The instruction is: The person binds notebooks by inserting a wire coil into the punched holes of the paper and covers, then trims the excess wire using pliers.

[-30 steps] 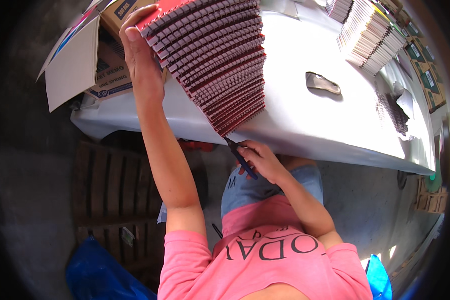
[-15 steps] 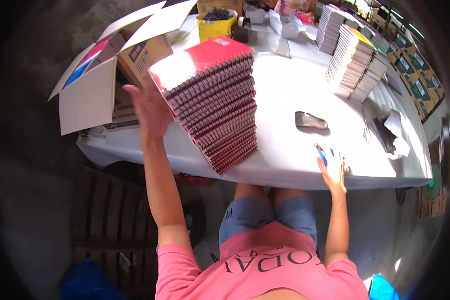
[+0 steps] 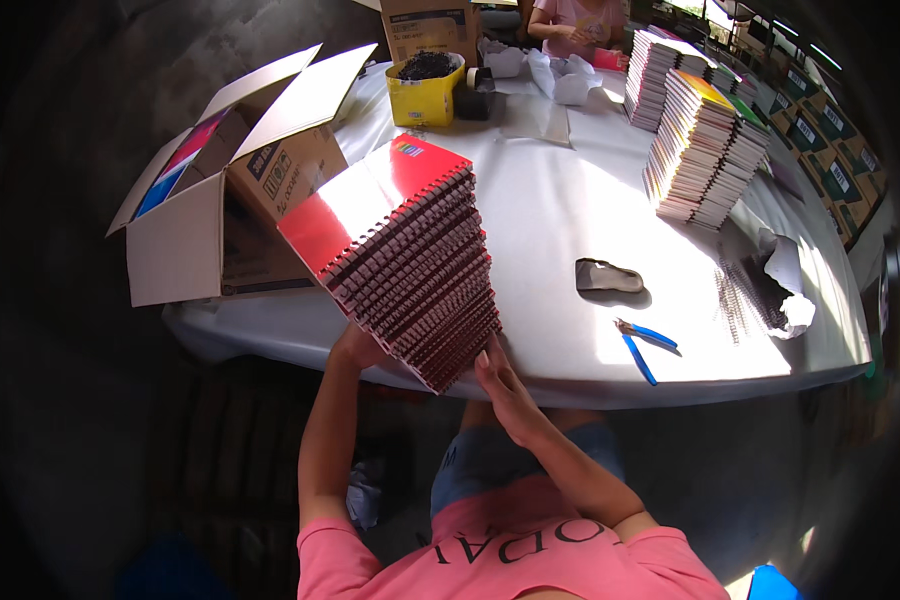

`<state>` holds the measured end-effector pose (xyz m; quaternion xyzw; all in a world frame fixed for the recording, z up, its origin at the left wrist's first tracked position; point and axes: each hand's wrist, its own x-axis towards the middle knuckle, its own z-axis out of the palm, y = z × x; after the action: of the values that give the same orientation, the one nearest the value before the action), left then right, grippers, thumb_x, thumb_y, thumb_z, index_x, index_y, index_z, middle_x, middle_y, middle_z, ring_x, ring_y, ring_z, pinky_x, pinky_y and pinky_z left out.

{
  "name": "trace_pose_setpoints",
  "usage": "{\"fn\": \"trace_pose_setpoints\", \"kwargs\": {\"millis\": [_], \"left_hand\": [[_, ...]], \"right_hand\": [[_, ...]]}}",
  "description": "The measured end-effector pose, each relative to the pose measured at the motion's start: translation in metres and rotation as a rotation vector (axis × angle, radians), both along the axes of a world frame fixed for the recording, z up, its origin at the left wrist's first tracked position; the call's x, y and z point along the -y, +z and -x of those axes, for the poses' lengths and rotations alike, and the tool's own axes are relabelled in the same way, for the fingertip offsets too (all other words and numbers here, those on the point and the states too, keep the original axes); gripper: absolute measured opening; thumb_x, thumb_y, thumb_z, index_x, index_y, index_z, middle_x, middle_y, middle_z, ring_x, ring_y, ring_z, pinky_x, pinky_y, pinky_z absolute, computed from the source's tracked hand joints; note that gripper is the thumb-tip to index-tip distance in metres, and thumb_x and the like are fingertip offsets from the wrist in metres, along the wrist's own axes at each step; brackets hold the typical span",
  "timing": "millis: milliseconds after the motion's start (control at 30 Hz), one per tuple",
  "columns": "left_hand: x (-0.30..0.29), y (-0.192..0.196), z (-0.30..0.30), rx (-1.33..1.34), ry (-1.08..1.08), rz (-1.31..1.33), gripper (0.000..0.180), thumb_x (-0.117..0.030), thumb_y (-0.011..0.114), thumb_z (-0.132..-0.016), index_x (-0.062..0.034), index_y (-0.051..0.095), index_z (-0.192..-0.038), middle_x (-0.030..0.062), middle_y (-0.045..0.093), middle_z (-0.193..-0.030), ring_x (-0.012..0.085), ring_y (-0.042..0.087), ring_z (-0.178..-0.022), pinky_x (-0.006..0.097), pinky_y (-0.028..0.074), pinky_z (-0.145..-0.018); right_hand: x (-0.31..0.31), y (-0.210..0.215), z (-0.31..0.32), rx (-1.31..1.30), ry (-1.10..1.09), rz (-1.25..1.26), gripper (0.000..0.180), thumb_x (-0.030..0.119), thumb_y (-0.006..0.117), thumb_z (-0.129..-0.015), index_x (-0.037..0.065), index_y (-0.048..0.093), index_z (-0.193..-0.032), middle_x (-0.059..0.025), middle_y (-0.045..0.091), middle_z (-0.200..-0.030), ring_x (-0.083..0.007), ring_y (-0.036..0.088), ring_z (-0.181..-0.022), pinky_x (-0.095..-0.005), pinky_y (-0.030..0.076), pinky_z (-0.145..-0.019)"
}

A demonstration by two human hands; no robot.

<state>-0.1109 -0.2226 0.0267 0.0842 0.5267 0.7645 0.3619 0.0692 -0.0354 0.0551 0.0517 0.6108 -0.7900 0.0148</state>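
Forward and left of the left hand, an open carton [image 3: 178, 245] carries a dark blue printed panel and boxed symbols on its side. The left hand [image 3: 358, 346] is at the lower left of the stack of red-covered spiral notebooks [image 3: 400, 270]; its fingers are hidden, so I cannot tell its grip. The top cover bears a small multicoloured print, and the stack's lowest corner reaches the desk's [image 3: 530, 250] near edge. Ahead of both hands, a yellow box [image 3: 422, 103] shows small blue print. The right hand [image 3: 508, 395] holds the stack's lower right edge, thumb on the coil side. To its right, a sunlit stretch of white desk cover runs to blue-handled pliers [image 3: 644, 343], jaws apart, near that edge. Farther right and forward, a second notebook stack [image 3: 700, 150] stands before cartons [image 3: 820, 150] with white labels.
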Motion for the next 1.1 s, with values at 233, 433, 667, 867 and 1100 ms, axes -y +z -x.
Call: {"fn": "trace_pose_setpoints", "kwargs": {"millis": [233, 433, 667, 867, 1100], "left_hand": [[-0.041, 0.003, -0.077, 0.100, 0.251, -0.220, 0.051, -0.044, 0.036, -0.098, -0.0094, 0.039, -0.136, 0.0075, 0.047, -0.132, 0.0243, 0.049, -0.118, 0.044, 0.042, -0.099], [-0.122, 0.004, -0.126, 0.057, 0.781, -0.411, 0.058, -0.046, 0.038, -0.098, -0.0128, 0.024, -0.143, 0.0068, 0.038, -0.139, 0.0221, 0.037, -0.128, 0.039, 0.032, -0.106], [-0.155, 0.000, -0.142, -0.030, 0.933, -0.498, 0.066, -0.032, 0.051, -0.093, -0.0103, 0.016, -0.145, 0.0087, 0.024, -0.147, 0.0245, 0.027, -0.135, 0.042, 0.023, -0.111], [-0.050, 0.004, -0.117, -0.659, 0.695, 0.375, 0.115, -0.023, 0.086, -0.063, -0.0074, 0.007, -0.146, 0.0151, 0.015, -0.149, 0.0308, 0.027, -0.135, 0.048, 0.033, -0.104], [-0.023, -0.006, -0.001, -0.930, 0.008, 0.340, 0.084, -0.016, 0.091, -0.052, -0.0005, 0.049, -0.124, 0.0127, 0.062, -0.113, 0.0205, 0.058, -0.105, 0.035, 0.048, -0.089]], "right_hand": [[-0.049, 0.002, 0.037, -0.072, 0.091, 0.175, 0.071, 0.052, 0.038, -0.097, 0.007, 0.018, -0.148, -0.0099, 0.026, -0.151, -0.0208, 0.018, -0.141, -0.0325, 0.014, -0.114], [-0.082, 0.015, 0.065, 0.037, 0.150, 0.028, 0.058, 0.046, 0.043, -0.094, 0.007, 0.043, -0.137, -0.0062, 0.054, -0.128, -0.0158, 0.050, -0.114, -0.0306, 0.038, -0.098], [-0.139, -0.040, 0.112, 0.075, 0.200, 0.007, 0.050, 0.043, 0.052, -0.089, 0.009, 0.053, -0.126, -0.0043, 0.060, -0.114, -0.0154, 0.055, -0.101, -0.0312, 0.044, -0.087], [-0.149, -0.006, 0.048, -0.108, 0.001, -0.092, 0.071, 0.030, 0.064, -0.080, 0.006, 0.034, -0.139, -0.0163, 0.044, -0.136, -0.0253, 0.041, -0.125, -0.0392, 0.032, -0.104], [-0.061, -0.032, 0.017, -0.227, -0.242, -1.015, 0.144, 0.027, 0.092, -0.043, 0.000, -0.005, -0.146, -0.0276, 0.033, -0.140, -0.0429, 0.035, -0.129, -0.0473, 0.029, -0.107]]}}
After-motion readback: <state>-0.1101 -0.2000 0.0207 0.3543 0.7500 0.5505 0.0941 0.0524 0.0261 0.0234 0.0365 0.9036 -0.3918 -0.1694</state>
